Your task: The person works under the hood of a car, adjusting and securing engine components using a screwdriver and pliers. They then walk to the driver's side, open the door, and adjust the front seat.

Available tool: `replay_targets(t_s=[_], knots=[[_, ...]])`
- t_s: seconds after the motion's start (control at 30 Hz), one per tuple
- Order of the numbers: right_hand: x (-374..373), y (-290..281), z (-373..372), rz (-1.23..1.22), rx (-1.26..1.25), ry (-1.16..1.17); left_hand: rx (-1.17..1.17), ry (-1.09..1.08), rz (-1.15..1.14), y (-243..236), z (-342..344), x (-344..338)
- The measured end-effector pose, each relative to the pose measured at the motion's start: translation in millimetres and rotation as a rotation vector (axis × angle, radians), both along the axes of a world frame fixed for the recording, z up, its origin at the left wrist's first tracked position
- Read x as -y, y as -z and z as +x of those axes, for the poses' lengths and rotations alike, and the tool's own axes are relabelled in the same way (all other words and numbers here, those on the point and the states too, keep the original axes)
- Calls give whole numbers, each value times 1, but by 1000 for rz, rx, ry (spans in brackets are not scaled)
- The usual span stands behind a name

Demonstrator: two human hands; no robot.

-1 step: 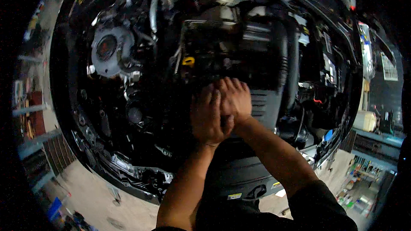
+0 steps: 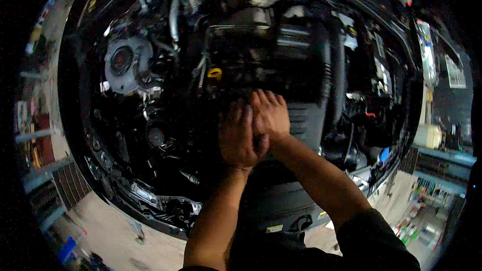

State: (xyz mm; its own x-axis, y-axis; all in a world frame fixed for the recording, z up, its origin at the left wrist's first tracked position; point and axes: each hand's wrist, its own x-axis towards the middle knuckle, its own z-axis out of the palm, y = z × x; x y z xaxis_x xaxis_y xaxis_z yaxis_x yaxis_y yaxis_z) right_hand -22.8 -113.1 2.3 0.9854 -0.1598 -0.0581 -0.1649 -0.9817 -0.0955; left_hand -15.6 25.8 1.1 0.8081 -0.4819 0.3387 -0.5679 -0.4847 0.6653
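Observation:
Both bare hands rest palm-down, side by side and touching, on a black ribbed plastic engine cover [image 2: 306, 128] in a car's engine bay. My left hand [image 2: 237, 133] has its fingers lying extended toward the far side of the bay. My right hand [image 2: 270, 116] presses beside it on the right, its fingers laid forward and slightly bent, its thumb close to my left hand. Their undersides are hidden. A yellow dipstick loop [image 2: 215, 74] sits just beyond them, and a grey round strut mount [image 2: 131, 80] is at the upper left.
A thick black hose [image 2: 335, 85] runs along the bay's right. The dark body edge [image 2: 69, 95] surrounds it. Past the car are cluttered shelving [image 2: 427, 195] at lower right, a pale container [image 2: 428, 135], blue metal beams [image 2: 444, 160] and a pale floor [image 2: 110, 216].
The engine bay and my hands appear shifted slightly to the left in the picture, with some blur. My hands keep the same position on the cover.

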Motion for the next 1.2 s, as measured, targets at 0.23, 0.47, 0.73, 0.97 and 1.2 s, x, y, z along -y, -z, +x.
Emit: replay_targets(t_s=[0.23,0.47,0.73,0.97,1.2], knots=[[24,-33,-18,73,179,-124,140,-27,68,-18,6,10],[103,-65,-62,179,443,303,227,-16,136,-21,1,8],[131,-77,-40,623,209,932,215,-29,263,-29,-1,9],[137,-50,-38,748,205,937,176,-31,198,-19,2,11],[131,-36,-40,741,251,983,202,-13,198,-28,1,8]])
